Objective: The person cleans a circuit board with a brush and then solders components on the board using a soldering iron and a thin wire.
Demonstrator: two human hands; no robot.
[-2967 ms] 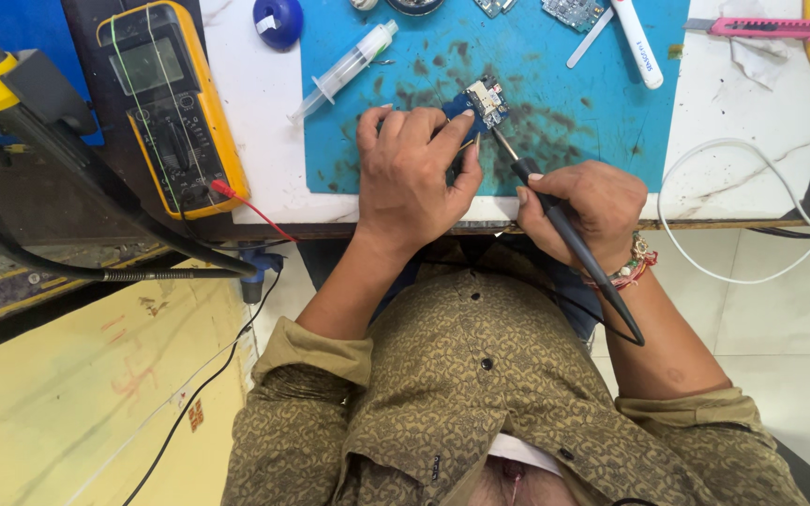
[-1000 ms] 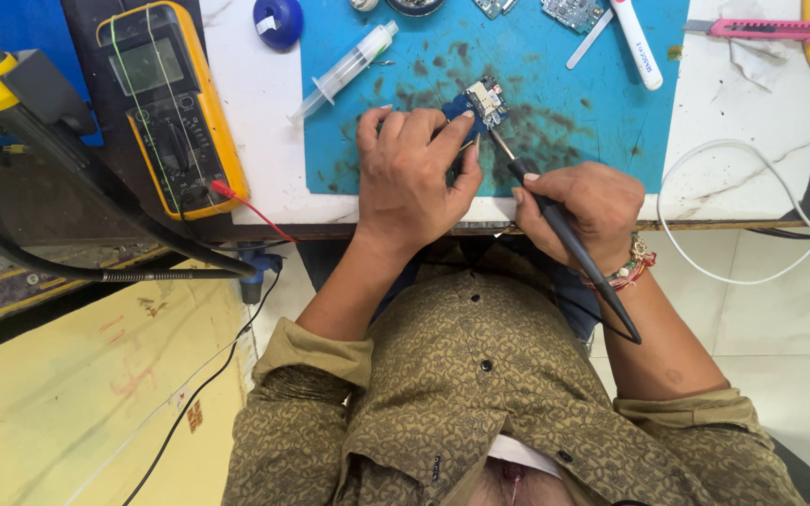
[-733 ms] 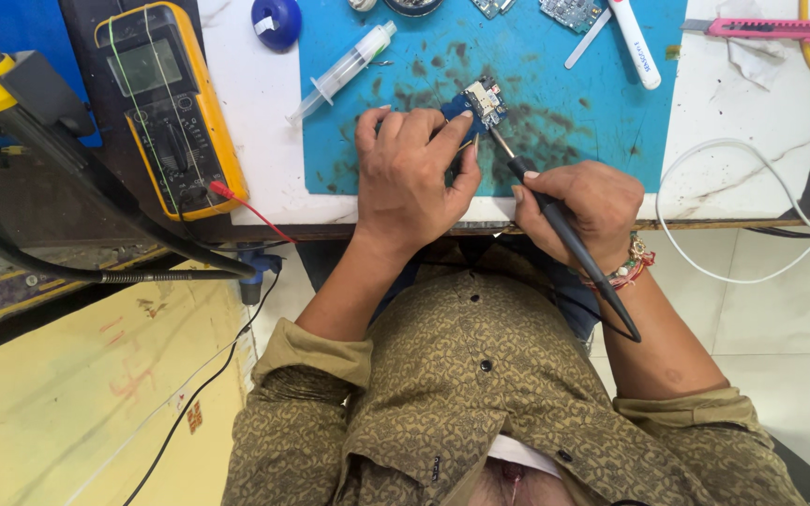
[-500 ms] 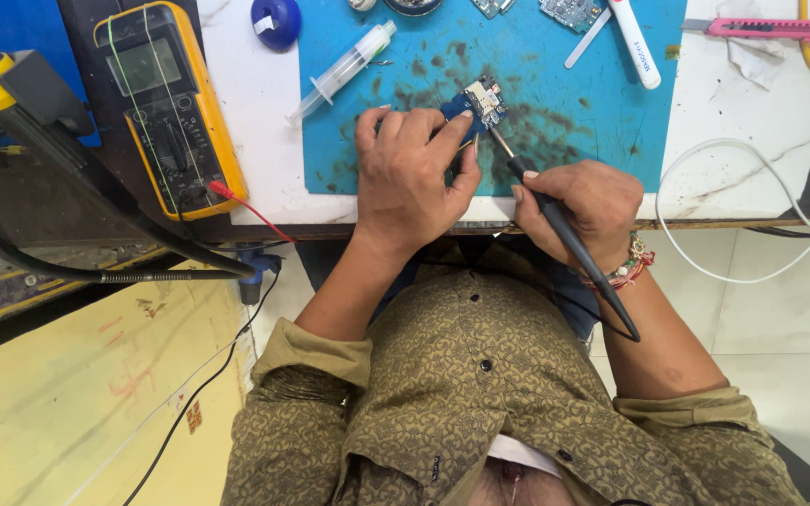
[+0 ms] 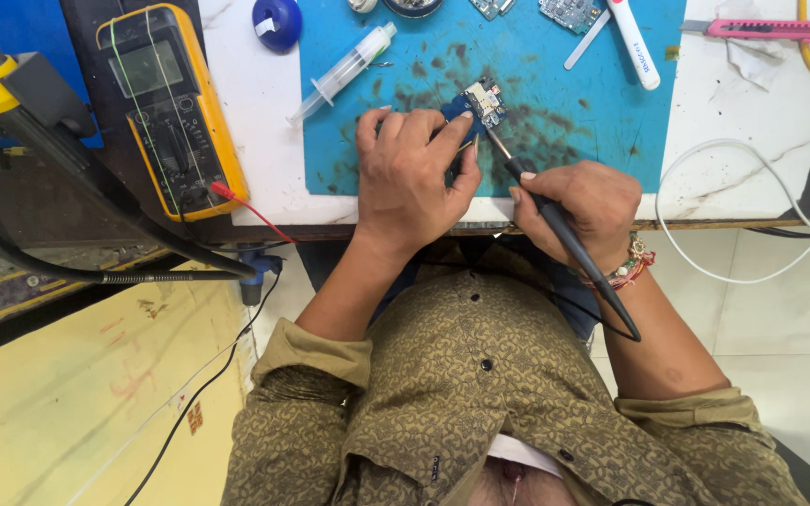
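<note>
My left hand rests on the stained blue work mat, its fingertips pinning a small circuit board flat. My right hand grips a black soldering iron like a pen. The iron's metal tip touches the lower edge of the board. Its black cord trails back over my wrist, which wears a beaded bracelet.
A yellow multimeter with a red probe lead lies at the left. A syringe, blue round cap, white pen-like tube, pink utility knife and more boards lie at the back. A white cable loops off the right edge.
</note>
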